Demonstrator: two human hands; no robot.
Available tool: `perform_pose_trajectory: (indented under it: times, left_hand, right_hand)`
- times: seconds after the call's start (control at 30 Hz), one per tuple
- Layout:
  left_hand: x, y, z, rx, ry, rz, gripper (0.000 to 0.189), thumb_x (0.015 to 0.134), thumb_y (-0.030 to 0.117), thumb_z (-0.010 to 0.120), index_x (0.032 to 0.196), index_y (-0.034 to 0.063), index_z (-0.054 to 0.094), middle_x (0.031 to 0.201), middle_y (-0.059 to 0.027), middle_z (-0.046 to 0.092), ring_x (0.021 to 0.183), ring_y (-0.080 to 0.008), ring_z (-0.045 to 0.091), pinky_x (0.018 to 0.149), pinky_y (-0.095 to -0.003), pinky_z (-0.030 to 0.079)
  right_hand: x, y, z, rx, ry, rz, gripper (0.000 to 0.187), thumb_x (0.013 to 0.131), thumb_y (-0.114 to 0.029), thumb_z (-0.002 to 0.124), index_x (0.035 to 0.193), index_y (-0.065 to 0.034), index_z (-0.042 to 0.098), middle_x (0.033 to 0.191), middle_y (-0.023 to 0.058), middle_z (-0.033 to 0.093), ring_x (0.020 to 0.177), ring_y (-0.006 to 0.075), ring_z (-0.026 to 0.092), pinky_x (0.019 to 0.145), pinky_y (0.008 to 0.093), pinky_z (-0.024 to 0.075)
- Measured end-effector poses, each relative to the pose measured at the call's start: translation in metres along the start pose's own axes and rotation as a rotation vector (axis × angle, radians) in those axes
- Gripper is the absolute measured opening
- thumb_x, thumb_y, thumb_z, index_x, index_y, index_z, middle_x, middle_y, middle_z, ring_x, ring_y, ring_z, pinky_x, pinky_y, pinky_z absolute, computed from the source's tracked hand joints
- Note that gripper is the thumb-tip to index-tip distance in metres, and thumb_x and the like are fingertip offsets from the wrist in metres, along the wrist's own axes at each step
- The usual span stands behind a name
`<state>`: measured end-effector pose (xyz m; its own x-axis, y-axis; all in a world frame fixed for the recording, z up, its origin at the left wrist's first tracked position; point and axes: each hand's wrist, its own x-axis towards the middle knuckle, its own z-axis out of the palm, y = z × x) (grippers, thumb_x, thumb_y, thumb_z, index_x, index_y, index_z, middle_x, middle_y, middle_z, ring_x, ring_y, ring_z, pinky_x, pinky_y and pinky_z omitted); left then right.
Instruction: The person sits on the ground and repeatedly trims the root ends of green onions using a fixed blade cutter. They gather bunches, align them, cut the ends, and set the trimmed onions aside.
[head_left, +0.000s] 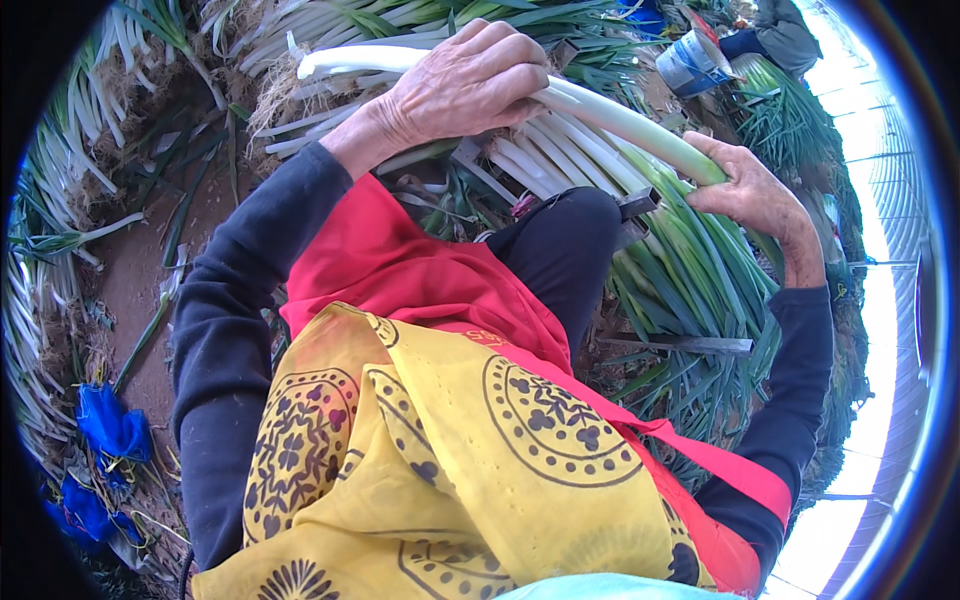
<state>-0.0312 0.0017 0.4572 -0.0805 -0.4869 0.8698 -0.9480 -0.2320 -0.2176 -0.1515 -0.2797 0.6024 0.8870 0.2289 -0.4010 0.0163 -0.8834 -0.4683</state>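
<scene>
A long green onion (622, 116) arches across the upper view, its white root end pointing left. My left hand (480, 82) grips its white shaft from above, fingers curled round it. Farther right, where the stalk turns green, my right hand (750, 184) has it between thumb and fingers; the leaves beyond are mostly hidden by the hand and wrist. Below the held stalk, a bundle of trimmed green onions (660, 232) rests on a metal frame (679, 343), white ends toward the upper left. Untrimmed onions with hairy roots (281, 105) lie behind my left hand.
More rooted onions (45, 322) are heaped along the left. Blue plastic bags (112, 424) lie on the brown ground (135, 277). A bucket (690, 64) stands at upper right, near another person's leg (784, 37). My bent knee (577, 225) is beside the frame.
</scene>
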Motion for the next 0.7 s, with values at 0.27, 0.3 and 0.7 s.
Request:
perform_pose_trajectory:
  times: [0.27, 0.3, 0.7]
  left_hand:
    - [0.001, 0.006, -0.006, -0.335, 0.136, -0.325, 0.028, 0.083, 0.011, 0.068, 0.105, 0.0077, 0.051, 0.101, -0.0105, 0.061, 0.087, -0.0277, 0.060, 0.076, -0.0348, 0.049]
    - [0.001, 0.006, -0.009, -0.406, 0.220, -0.487, 0.032, 0.087, 0.019, 0.066, 0.113, 0.0079, 0.050, 0.100, -0.0109, 0.065, 0.088, -0.0294, 0.063, 0.075, -0.0353, 0.051]
    - [-0.151, -0.086, -0.050, 0.568, -0.659, -0.340, 0.040, 0.090, 0.042, 0.058, 0.124, 0.0213, 0.057, 0.093, -0.0064, 0.068, 0.074, -0.0272, 0.068, 0.059, -0.0378, 0.055]
  right_hand:
    - [0.004, -0.002, 0.001, -0.063, -0.018, -0.031, 0.044, 0.072, -0.017, 0.063, 0.111, 0.0001, 0.057, 0.090, 0.0077, 0.060, 0.086, 0.0161, 0.054, 0.084, 0.0298, 0.0433]
    - [0.004, -0.003, 0.001, -0.096, -0.004, -0.004, 0.043, 0.072, -0.017, 0.063, 0.111, -0.0005, 0.057, 0.088, 0.0084, 0.060, 0.084, 0.0165, 0.054, 0.083, 0.0302, 0.0436]
    - [-0.059, 0.022, -0.041, -0.628, 0.361, -0.057, 0.032, 0.076, -0.011, 0.062, 0.106, -0.0040, 0.056, 0.082, 0.0202, 0.062, 0.079, 0.0288, 0.066, 0.074, 0.0403, 0.0476]
